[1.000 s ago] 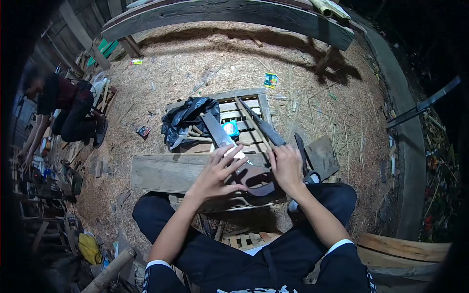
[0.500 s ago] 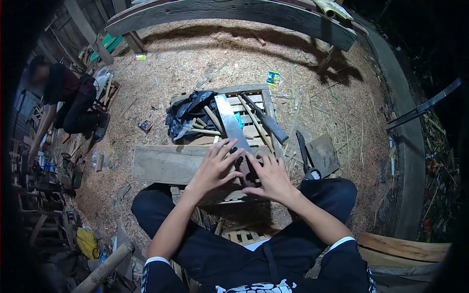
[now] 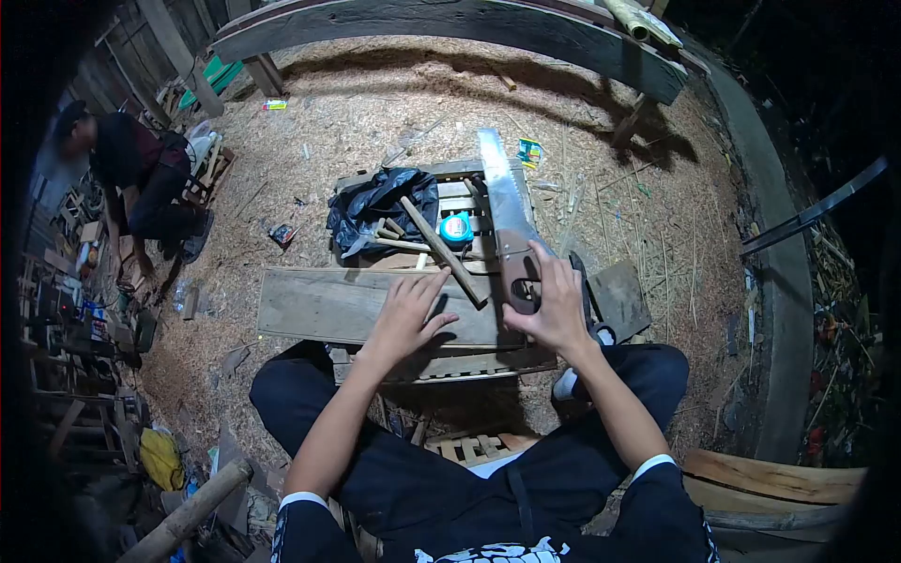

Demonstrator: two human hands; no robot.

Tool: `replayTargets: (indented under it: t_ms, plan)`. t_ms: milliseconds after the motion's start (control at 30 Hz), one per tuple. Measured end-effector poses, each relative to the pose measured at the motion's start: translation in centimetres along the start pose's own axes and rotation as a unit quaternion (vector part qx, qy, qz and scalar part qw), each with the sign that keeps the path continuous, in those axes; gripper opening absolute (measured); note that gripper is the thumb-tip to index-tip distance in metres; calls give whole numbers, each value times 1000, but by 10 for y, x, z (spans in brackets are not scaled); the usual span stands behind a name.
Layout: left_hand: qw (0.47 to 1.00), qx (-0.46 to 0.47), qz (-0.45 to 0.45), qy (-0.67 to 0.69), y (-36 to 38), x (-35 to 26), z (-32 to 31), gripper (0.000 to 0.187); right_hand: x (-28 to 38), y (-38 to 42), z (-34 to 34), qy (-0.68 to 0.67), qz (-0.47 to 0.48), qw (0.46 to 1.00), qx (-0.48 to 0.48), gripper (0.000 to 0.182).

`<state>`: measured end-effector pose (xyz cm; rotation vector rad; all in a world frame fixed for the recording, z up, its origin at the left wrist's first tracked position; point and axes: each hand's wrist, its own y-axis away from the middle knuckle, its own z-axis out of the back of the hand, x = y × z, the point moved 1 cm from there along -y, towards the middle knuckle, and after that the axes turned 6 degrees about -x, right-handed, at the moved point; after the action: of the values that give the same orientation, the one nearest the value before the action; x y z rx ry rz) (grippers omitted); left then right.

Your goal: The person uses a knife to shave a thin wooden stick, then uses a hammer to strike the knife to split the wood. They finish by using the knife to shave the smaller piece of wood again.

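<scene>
My right hand [image 3: 558,310] grips the brown handle of a handsaw [image 3: 511,211], whose blade points away over the right side of a slatted wooden pallet [image 3: 455,169]. My left hand [image 3: 405,319] is open, fingers spread, low over a flat wooden board [image 3: 310,305]. Just beyond its fingertips lies a wooden stick [image 3: 446,253], slanting across the board's edge. A teal tape measure [image 3: 456,228] sits on the slats to the right of the stick. To the left, a black plastic bag [image 3: 385,211] lies crumpled with several short wooden pieces [image 3: 389,228] beside it.
Beside my right knee are a dark-bladed tool [image 3: 582,281] and a flat grey panel [image 3: 619,298]. A long heavy beam [image 3: 450,21] spans the far side. Another person [image 3: 141,178] crouches at the left among scattered wood. Shavings [image 3: 310,188] cover the ground.
The handsaw has shifted right, now in my right hand alone, uncovering the tape measure and the stick. My left hand has come away from it, moving slightly left. The other person's arms have moved.
</scene>
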<state>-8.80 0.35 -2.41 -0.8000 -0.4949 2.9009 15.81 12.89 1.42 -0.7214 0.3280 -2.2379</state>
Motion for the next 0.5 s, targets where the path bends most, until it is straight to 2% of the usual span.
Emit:
replayTargets:
  t_ms: [33,100,233,500]
  plan:
    - [999,38,10,-20,1,2,-4,78,-3,1,-4,0,-1,1000,0,109]
    - [999,26,6,-18,-2,3,-8,75,-7,-2,-7,-18,-41,999,-4,109]
    - [999,15,-14,-33,-6,0,-12,69,-11,-7,-9,10,-29,1000,3,110]
    - [995,48,-78,31,-11,-15,-27,76,-20,-17,-11,10,-66,998,12,104]
